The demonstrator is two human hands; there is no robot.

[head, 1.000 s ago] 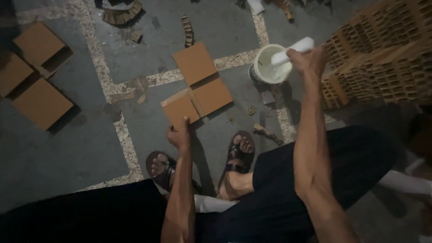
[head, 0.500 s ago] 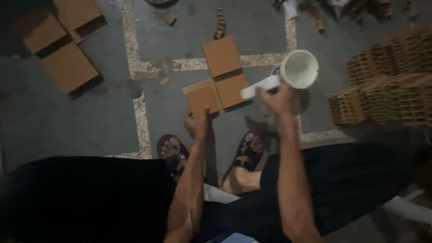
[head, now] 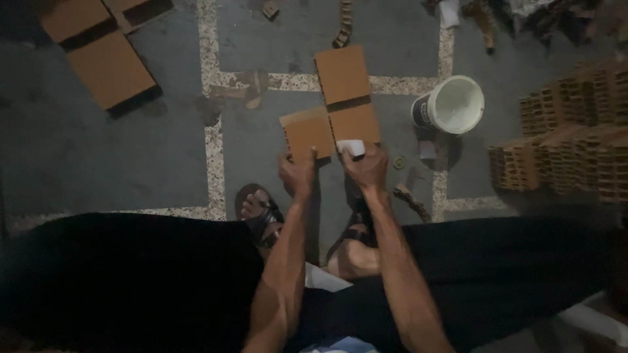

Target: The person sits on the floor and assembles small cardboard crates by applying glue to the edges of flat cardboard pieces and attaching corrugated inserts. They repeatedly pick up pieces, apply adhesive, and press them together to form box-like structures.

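On the grey floor [head: 131, 163], a white plastic bucket [head: 451, 104] holds pale, perhaps pasty stuff; right hand [head: 367, 168] grasps a small white object [head: 352, 147], left hand [head: 297, 175] grasps a flat brown cardboard sheet [head: 306, 133].

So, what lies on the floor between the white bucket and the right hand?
In the head view, a small round ring and a small pale scrap lie between the bucket and the right hand; otherwise bare floor.

Random stuff lying around on the floor

White bucket [head: 451, 104] sits off to the right, stacked brown blocks [head: 575, 144] further right, spare cardboard sheets [head: 104, 59] top left, plus sandals [head: 261, 212] on the feet.
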